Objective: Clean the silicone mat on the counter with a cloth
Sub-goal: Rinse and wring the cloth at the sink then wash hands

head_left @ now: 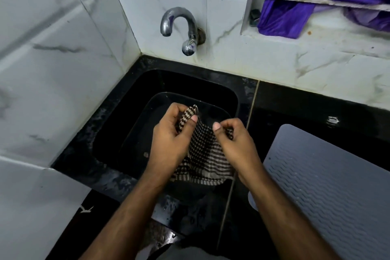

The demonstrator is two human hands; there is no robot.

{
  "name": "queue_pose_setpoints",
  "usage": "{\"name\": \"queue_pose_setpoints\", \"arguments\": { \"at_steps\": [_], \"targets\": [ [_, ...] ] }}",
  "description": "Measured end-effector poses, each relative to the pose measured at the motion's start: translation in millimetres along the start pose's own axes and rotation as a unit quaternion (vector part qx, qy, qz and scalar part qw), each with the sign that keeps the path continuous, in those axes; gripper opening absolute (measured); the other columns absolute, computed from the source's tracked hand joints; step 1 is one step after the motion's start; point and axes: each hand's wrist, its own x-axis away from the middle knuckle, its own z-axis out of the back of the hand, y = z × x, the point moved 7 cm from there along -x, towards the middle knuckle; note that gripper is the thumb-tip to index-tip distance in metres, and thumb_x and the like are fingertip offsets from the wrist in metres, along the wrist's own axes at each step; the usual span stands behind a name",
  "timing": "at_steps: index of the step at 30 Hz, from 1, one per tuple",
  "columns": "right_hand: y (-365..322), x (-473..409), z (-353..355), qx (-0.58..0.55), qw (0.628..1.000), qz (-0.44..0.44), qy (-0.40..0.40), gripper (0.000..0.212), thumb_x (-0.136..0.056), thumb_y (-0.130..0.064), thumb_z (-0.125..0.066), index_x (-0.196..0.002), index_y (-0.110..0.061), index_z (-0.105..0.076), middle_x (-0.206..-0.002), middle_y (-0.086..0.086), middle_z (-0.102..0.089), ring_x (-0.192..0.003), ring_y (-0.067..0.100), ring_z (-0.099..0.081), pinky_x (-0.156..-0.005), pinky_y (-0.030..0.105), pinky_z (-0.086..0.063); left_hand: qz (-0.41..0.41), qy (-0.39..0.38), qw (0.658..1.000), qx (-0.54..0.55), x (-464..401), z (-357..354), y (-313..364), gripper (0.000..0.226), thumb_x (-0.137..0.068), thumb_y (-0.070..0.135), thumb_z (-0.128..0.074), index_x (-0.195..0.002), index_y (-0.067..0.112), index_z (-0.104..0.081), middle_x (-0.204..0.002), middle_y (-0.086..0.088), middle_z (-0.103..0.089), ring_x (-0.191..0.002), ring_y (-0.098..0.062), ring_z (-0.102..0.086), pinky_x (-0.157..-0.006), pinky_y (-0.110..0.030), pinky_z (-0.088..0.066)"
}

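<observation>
Pinching the checked cloth (202,154) at its top edge, left hand (171,139) and right hand (236,145) hold it spread over the black sink (118,124), thumbs up, forearms converging. Grey silicone mat (329,179) lies on the counter's right side, unwiped. Risk: a wet cloth could drip across the counter (295,107) on transfer.
</observation>
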Motion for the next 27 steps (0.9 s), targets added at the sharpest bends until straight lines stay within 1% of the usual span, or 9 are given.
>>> {"name": "queue_pose_setpoints", "arguments": {
  "at_steps": [4,7,9,11,15,18,21,24,27],
  "targets": [
    [-32,12,-26,-0.098,0.993,0.012,-0.064,0.023,-0.096,-0.04,-0.06,-0.116,-0.046,-0.051,-0.102,-0.003,-0.069,-0.073,0.011,-0.07,-0.054,0.032,-0.057,-0.012,0.003,1.0,-0.005,1,-9,-1,0.004,-0.098,0.025,-0.065,-0.101,0.024,-0.062,-0.088,0.009,-0.07,-0.082,-0.007,-0.068,-0.075,-0.028,-0.055],
    [-43,17,-33,-0.139,0.989,0.019,-0.05,0.022,-0.096,-0.058,-0.047,-0.117,-0.05,-0.051,-0.102,-0.008,-0.072,-0.08,0.01,-0.07,-0.058,0.03,-0.054,0.011,-0.008,0.999,0.048,2,-16,3,0.009,-0.101,0.026,-0.062,-0.107,0.022,-0.067,-0.094,0.011,-0.073,-0.088,-0.004,-0.07,-0.077,-0.018,-0.053],
    [-42,18,-38,-0.235,0.969,-0.014,-0.074,0.049,-0.087,-0.08,-0.037,-0.118,-0.048,-0.057,-0.11,-0.01,-0.073,-0.096,0.011,-0.071,-0.063,0.033,-0.055,0.016,-0.037,0.995,0.09,2,-18,9,0.019,-0.104,0.029,-0.056,-0.11,0.02,-0.072,-0.098,0.007,-0.076,-0.093,-0.006,-0.072,-0.08,-0.02,-0.055],
    [-44,13,-36,-0.264,0.962,-0.001,-0.065,0.059,-0.083,-0.084,-0.039,-0.116,-0.041,-0.061,-0.112,-0.009,-0.072,-0.104,0.011,-0.07,-0.078,0.036,-0.058,0.026,-0.073,0.99,0.118,1,-18,11,0.028,-0.106,0.032,-0.051,-0.112,0.02,-0.075,-0.094,0.004,-0.077,-0.086,-0.004,-0.071,-0.07,-0.024,-0.057],
    [-57,1,-25,-0.164,0.981,0.098,0.0,0.028,-0.098,-0.048,-0.054,-0.12,-0.03,-0.056,-0.108,-0.01,-0.07,-0.101,0.003,-0.067,-0.089,0.031,-0.056,0.083,-0.099,0.969,0.209,-2,-16,-1,0.029,-0.106,0.034,-0.049,-0.115,0.021,-0.073,-0.093,-0.007,-0.076,-0.079,-0.018,-0.072,-0.057,-0.04,-0.061],
    [-67,-5,-28,-0.036,0.989,0.143,0.001,0.025,-0.101,-0.04,-0.053,-0.126,-0.035,-0.052,-0.106,-0.015,-0.069,-0.099,-0.002,-0.065,-0.087,0.025,-0.054,0.034,0.009,0.988,0.152,-9,3,-15,0.022,-0.104,0.033,-0.053,-0.109,0.023,-0.072,-0.099,-0.007,-0.075,-0.091,-0.024,-0.073,-0.073,-0.051,-0.062],
    [-75,-7,-35,-0.015,0.988,0.151,-0.012,0.024,-0.101,-0.035,-0.054,-0.125,-0.037,-0.054,-0.107,-0.011,-0.07,-0.099,0.003,-0.067,-0.089,0.04,-0.057,0.042,0.074,0.99,0.115,-19,15,-50,0.036,-0.094,0.058,-0.057,-0.111,0.028,-0.067,-0.116,-0.007,-0.067,-0.11,-0.028,-0.065,-0.097,-0.059,-0.051],
    [-80,-8,-43,-0.131,0.983,0.119,-0.055,0.02,-0.103,-0.024,-0.053,-0.121,-0.028,-0.06,-0.11,-0.001,-0.071,-0.104,0.017,-0.069,-0.094,0.047,-0.056,0.165,-0.06,0.96,0.219,-32,1,-81,0.074,-0.083,0.082,-0.05,-0.125,0.023,-0.066,-0.131,-0.014,-0.064,-0.125,-0.033,-0.06,-0.109,-0.059,-0.043],
    [-85,-10,-53,-0.251,0.957,0.092,-0.11,0.021,-0.105,-0.022,-0.048,-0.122,-0.019,-0.061,-0.113,0.007,-0.072,-0.106,0.023,-0.07,-0.089,0.037,-0.058,0.221,-0.191,0.899,0.327,-32,-6,-85,0.076,-0.091,0.077,-0.043,-0.133,0.017,-0.064,-0.134,-0.018,-0.065,-0.127,-0.035,-0.061,-0.107,-0.054,-0.048]
  ]
}}
